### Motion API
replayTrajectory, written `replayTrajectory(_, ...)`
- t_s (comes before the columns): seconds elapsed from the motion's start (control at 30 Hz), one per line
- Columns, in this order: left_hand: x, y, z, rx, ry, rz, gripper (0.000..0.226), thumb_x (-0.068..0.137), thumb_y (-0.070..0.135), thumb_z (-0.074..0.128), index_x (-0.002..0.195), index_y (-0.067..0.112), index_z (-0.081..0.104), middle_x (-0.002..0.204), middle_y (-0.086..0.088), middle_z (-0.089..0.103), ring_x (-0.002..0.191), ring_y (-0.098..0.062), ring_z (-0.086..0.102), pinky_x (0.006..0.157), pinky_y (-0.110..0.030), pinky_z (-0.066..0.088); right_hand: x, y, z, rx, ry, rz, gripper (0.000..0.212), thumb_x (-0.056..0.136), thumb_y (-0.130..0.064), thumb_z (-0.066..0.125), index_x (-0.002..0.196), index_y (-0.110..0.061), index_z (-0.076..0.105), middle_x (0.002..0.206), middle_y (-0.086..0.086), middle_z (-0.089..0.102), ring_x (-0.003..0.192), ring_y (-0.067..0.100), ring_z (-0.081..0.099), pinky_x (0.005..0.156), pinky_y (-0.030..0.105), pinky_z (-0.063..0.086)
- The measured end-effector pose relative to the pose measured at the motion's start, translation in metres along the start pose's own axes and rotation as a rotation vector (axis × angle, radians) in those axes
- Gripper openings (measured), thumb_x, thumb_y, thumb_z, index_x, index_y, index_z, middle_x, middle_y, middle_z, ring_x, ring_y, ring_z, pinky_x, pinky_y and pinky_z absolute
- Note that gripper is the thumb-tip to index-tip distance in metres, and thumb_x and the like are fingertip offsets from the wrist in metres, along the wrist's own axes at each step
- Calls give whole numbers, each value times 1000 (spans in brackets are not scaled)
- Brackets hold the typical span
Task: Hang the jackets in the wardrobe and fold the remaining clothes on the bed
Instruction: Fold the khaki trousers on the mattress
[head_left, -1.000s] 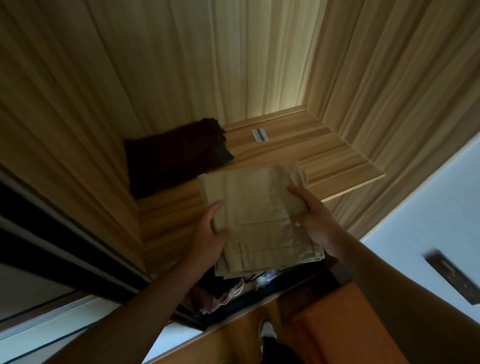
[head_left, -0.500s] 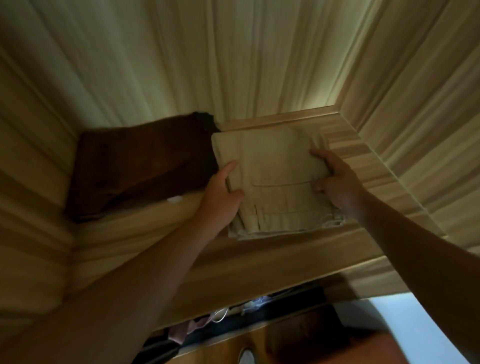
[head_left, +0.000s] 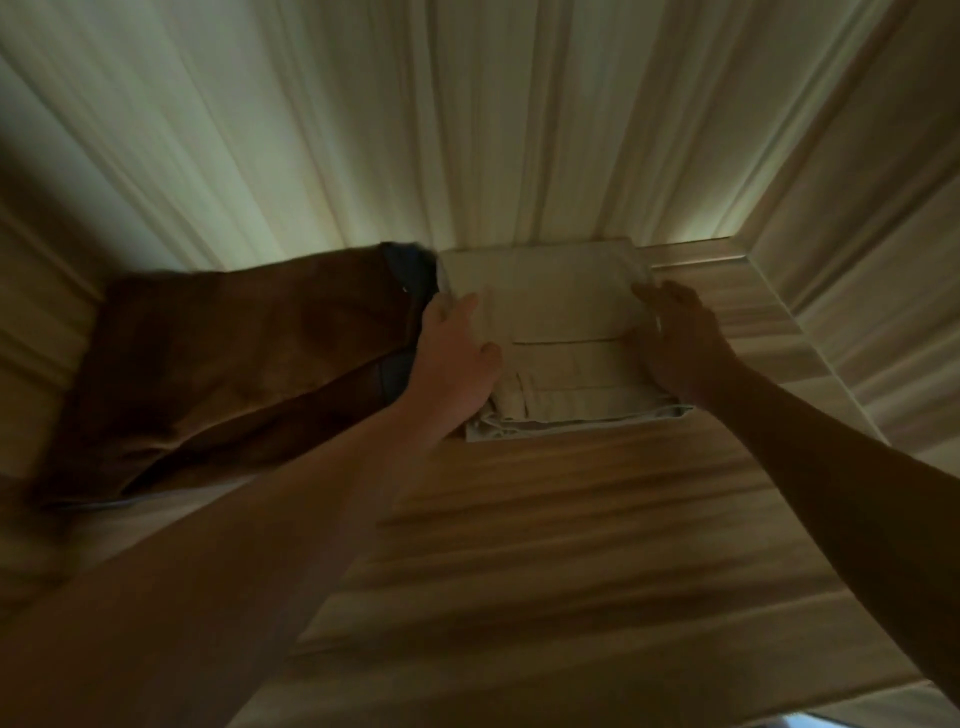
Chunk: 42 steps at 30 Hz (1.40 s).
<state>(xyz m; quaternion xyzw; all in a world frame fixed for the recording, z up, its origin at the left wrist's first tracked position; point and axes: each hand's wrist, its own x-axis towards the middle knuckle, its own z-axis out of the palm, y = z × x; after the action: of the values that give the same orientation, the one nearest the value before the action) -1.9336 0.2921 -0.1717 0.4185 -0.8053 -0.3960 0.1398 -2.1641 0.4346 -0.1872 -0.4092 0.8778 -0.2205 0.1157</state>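
1. The front of the wooden shelf lies bare, open to a reach from the near edge.
2. The folded beige trousers sit tight against the back panel.
3. A brown garment touches their left edge, and the left hand rests on that seam.
4. On the right, a bare strip of shelf runs between the trousers and the side wall. The right hand is at its edge.
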Motion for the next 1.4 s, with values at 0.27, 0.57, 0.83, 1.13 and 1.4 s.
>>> replayTrajectory(0.27, 36, -25, 43, 551, -47, 168, 73, 103, 55, 32, 162, 25, 1, 167, -17, -14, 153, -32, -20, 125, -53, 2, 15, -18, 54, -239, -84, -39, 80, 88, -84, 18, 157, -46, 4, 171, -3, -5, 156, 27, -5, 121, 61, 8)
replayTrajectory(0.57, 43, -34, 49, 540, -7, 175, 74, 98, 62, 29, 161, 28, 10, 168, -14, -9, 154, -29, -17, 124, -50, -3, 20, -12, 60, -241, -7, -55, 85, 84, -88, 17, 156, -44, 12, 170, 0, 5, 156, 28, 6, 121, 60, 9)
replayTrajectory(0.83, -53, -35, 0, 131, -72, 133, 61, 103, 36, 53, 157, 19, 32, 167, -2, 22, 152, -18, 21, 112, -22, 23, -63, -52, 39, -274, -59, -96, 52, 101, -50, 40, 144, -23, 46, 158, 13, 34, 145, 39, 30, 115, 53, 28)
replayTrajectory(1.13, -213, -57, -89, 410, 2, -35, 40, 94, 38, 60, 132, 26, 60, 131, -2, 56, 123, -22, 54, 97, -31, 41, -198, -126, 2, 114, -300, -175, 40, 103, -34, 52, 142, -25, 55, 133, 0, 60, 124, 21, 55, 103, 33, 43)
replayTrajectory(1.4, -342, -70, -151, 402, -42, -114, 48, 92, 46, 59, 136, 28, 59, 134, 2, 54, 125, -18, 53, 95, -25, 39, -306, -203, -19, -88, -518, -331, 34, 96, -46, 59, 127, -32, 61, 113, -14, 56, 114, 15, 58, 90, 29, 46)
